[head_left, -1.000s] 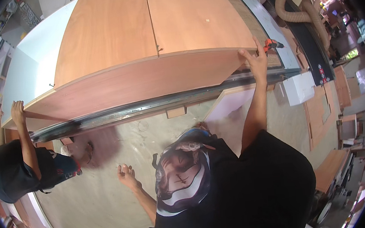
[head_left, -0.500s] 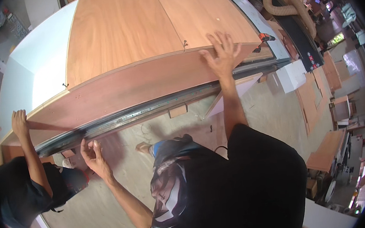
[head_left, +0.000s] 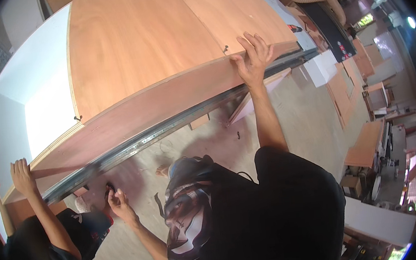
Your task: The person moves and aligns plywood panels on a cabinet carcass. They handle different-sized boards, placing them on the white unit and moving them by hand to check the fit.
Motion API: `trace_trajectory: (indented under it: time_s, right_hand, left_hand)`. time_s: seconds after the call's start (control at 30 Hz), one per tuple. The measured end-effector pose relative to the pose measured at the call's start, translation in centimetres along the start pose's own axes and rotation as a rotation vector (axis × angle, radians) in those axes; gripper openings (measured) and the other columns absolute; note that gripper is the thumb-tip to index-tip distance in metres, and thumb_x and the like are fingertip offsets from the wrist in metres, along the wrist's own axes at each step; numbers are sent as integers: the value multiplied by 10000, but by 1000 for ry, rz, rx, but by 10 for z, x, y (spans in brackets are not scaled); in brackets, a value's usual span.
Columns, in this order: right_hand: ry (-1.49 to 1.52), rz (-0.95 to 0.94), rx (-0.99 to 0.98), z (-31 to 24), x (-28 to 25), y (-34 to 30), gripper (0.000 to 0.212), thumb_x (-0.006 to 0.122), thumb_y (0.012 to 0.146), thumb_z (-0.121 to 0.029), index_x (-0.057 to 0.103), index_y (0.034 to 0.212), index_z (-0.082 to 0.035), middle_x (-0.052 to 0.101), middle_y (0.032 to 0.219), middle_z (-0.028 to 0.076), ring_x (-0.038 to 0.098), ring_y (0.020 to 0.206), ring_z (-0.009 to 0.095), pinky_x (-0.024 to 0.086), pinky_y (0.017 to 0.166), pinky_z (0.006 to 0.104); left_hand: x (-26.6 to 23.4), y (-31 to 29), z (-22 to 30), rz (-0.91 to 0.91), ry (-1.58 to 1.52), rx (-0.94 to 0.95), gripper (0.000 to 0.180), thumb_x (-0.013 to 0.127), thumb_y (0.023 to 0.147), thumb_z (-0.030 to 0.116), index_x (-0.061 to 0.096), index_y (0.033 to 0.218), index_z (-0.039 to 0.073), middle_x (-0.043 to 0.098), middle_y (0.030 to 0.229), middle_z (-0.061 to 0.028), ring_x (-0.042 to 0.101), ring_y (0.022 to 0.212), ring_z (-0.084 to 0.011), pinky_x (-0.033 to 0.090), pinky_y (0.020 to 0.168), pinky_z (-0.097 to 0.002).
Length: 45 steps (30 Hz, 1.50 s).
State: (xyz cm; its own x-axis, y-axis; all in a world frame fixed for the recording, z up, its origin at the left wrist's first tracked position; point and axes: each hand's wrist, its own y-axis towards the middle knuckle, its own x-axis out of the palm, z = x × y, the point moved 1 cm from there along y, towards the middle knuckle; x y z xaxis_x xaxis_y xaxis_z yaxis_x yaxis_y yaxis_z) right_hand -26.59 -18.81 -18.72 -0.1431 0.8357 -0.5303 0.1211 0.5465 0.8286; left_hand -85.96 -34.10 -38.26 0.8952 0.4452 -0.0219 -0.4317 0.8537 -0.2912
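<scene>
One-handed contact: right hand [head_left: 253, 61] shifted inward along cabinet [head_left: 135, 51] edge, fingers apart | left hand [head_left: 122, 209] empty, fingers parted | likely just steadying

The big wooden cabinet [head_left: 139, 41] is blocking the way ahead, with a dark metal rail [head_left: 139, 144] running below its near edge. A dark fastener [head_left: 226, 49] is jutting up just left of the right hand [head_left: 253, 60]. The left hand [head_left: 121, 206] is hanging in open space above the floor [head_left: 307, 115], while a co-worker [head_left: 45, 256] (holding the cabinet's edge) is closing off the left side. A leaning board [head_left: 241, 110] is obstructing the room below the right forearm.
</scene>
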Motion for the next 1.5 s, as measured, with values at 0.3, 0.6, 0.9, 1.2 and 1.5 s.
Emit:
trace_trajectory:
  time_s: [0.3,0.6,0.9,1.2,1.5]
  right_hand:
    - [-15,-5,49,-7,1,-3,528,736,860,-533,686,1297,-242,561,1448,-3,387,1422,315,115,1152,699]
    - [-59,-52,118,-16,-12,1,540,734,859,-498,664,1324,-232,521,1487,23,356,1448,323,123,1117,756]
    - [119,261,307,125,-77,14,484,682,943,-278,606,1370,-63,626,1350,154,535,1298,347,315,1131,535]
    - [753,142,689,222,-62,15,362,635,1032,-159,608,1311,69,724,1128,165,702,986,187,563,854,306]
    - [613,139,545,225,-63,11,453,598,1047,-322,620,1307,49,622,1352,206,589,1250,296,441,1068,415]
  left_hand:
    - [78,-17,9,-97,120,97,478,770,954,242,586,1323,0,610,1030,-18,603,914,-127,504,790,-267]
    - [302,-121,118,-417,328,859,384,790,897,158,671,1247,54,692,1056,-119,652,968,-261,512,829,-373]
    - [446,-136,218,157,606,1445,575,819,845,459,668,1306,149,620,1358,-34,553,1287,-253,237,1125,-515]
    - [453,-123,215,78,755,1301,442,831,821,245,716,1233,136,653,1314,-46,548,1281,-227,313,1097,-408]
    - [461,-115,219,20,783,1210,429,841,818,212,733,1224,129,656,1366,-59,546,1316,-249,297,1130,-415]
